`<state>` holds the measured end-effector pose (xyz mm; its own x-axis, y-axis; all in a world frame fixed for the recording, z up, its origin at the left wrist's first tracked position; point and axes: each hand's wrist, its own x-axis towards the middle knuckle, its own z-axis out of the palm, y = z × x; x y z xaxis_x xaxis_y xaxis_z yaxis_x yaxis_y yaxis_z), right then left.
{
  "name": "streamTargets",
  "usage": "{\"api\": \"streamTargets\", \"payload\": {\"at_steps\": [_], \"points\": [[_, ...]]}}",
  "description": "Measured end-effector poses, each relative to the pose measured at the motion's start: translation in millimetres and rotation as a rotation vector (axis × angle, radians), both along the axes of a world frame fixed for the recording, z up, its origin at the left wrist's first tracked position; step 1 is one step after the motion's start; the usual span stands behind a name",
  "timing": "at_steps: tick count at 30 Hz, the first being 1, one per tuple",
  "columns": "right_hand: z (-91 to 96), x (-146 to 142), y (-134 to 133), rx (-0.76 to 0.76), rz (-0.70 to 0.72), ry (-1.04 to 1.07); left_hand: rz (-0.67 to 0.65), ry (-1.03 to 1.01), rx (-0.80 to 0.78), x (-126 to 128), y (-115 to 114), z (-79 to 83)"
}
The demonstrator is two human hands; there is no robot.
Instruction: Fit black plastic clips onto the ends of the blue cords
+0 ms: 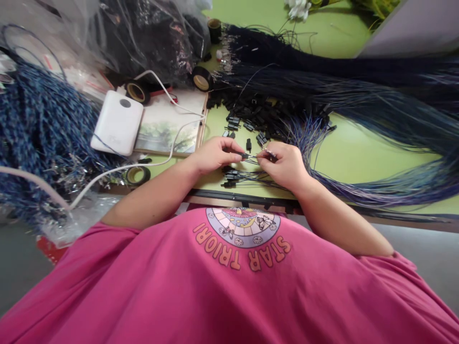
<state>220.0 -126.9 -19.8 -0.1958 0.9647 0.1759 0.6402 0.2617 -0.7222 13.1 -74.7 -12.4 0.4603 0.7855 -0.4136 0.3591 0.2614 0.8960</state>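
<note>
Head view: left hand point(218, 154) pinches black connector point(245, 155), right hand point(285, 165) pinches thin wire point(253, 156) beside it, over green table point(344, 157); connector likely light, stiff, side-gripped; wire probably limp, best held near tip.

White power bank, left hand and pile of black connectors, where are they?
White power bank point(116, 125): head view, middle of its upper face.
Left hand point(218, 155): head view, back of the hand.
Pile of black connectors point(264, 112): head view, its middle.
</note>
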Motion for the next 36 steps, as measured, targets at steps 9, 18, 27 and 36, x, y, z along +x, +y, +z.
{"api": "streamTargets", "payload": {"at_steps": [9, 18, 27, 36], "points": [[-1.5, 1, 10, -0.210, -0.014, 0.192, -0.245, 0.065, 0.172, -14, 6, 5.1], [-7.1, -7, 13, -0.420, 0.007, 0.287, -0.158, 0.070, 0.074, -22, 10, 16.5], [-7.3, -5, 13, -0.379, -0.024, 0.300, 0.388, -0.464, -0.401, -13, 19, 3.6], [-0.6, -4, 9, -0.346, -0.046, 0.240, 0.060, -0.303, -0.301, -14, 11, 6.4]]}}
